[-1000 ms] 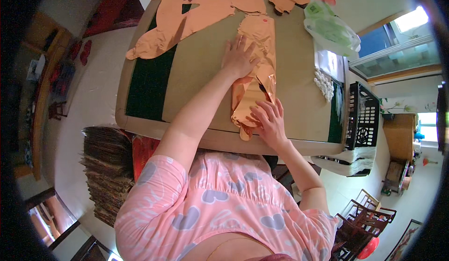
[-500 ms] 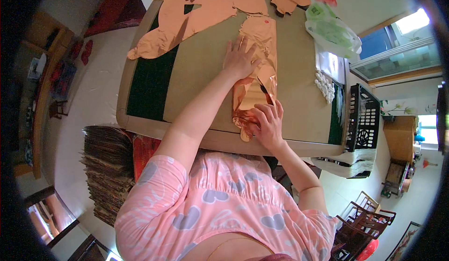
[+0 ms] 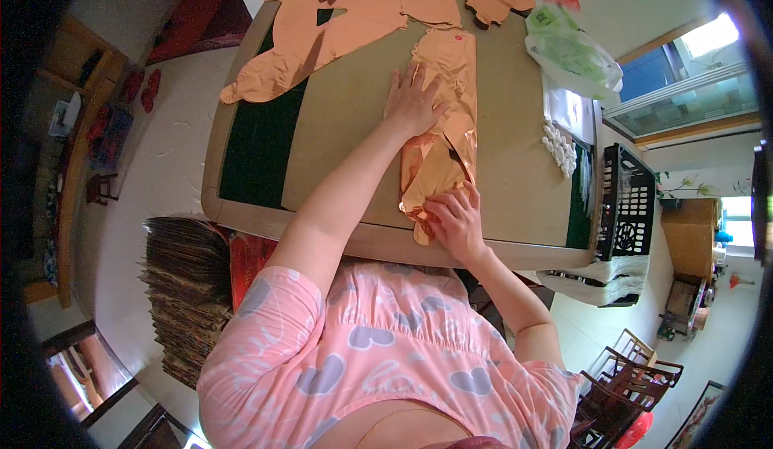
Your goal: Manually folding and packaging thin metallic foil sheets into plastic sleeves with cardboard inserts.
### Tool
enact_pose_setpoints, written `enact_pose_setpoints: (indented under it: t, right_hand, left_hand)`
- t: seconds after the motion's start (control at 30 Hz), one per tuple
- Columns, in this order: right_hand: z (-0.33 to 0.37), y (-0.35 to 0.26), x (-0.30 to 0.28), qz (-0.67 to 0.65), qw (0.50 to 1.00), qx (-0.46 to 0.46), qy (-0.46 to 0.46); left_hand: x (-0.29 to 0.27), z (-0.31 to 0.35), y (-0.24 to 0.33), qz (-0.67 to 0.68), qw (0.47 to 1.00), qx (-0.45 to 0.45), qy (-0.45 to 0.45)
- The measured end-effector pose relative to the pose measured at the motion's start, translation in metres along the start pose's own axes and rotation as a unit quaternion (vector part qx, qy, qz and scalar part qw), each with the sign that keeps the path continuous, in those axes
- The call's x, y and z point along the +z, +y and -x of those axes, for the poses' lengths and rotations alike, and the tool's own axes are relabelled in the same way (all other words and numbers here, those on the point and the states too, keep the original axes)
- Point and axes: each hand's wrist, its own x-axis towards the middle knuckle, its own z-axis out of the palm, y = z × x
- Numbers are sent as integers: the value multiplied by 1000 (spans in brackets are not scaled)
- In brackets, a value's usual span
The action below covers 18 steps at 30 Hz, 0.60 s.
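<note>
A long, shiny rose-gold foil balloon (image 3: 456, 74), flat and creased, lies lengthwise on the board in front of me. My left hand (image 3: 414, 104) rests flat with spread fingers on its left edge, around the middle. Near the table's front edge my right hand (image 3: 455, 219) has its fingers bent over the balloon's near end. The fingertips press on the foil beside a small tab that sticks out below. Whatever sits beneath those fingers is hidden. A folded flap with a dark gap runs along the balloon's right side, above my right hand.
More flat rose-gold foil balloons (image 3: 322, 34) lie along the far side of the table. At the right are a green-and-white plastic bag (image 3: 568, 54), small white rolls (image 3: 559, 149) and a black plastic crate (image 3: 626, 199). A cardboard stack (image 3: 181, 292) stands below the table's left front.
My right hand has shifted slightly down and left, its fingers flatter on the foil. The foil near it lies smoother and more folded over. My left hand stays in place.
</note>
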Motion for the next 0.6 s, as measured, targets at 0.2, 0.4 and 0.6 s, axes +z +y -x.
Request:
enact_pose_setpoints:
  t: [0.2,0.4,0.6]
  right_hand:
    - [5,0,-1,-6,1000,-3,-2]
    - [8,-6,-4,-11,1000,-10,11]
    - [5,-3,-16,-147,984,-72,-74]
  left_hand:
    - [0,0,1,3,1000,-1,-3]
    - [-5,-1,3,6,1000,-2,-15]
    - [-8,-2,2,-3,1000,-4,-22]
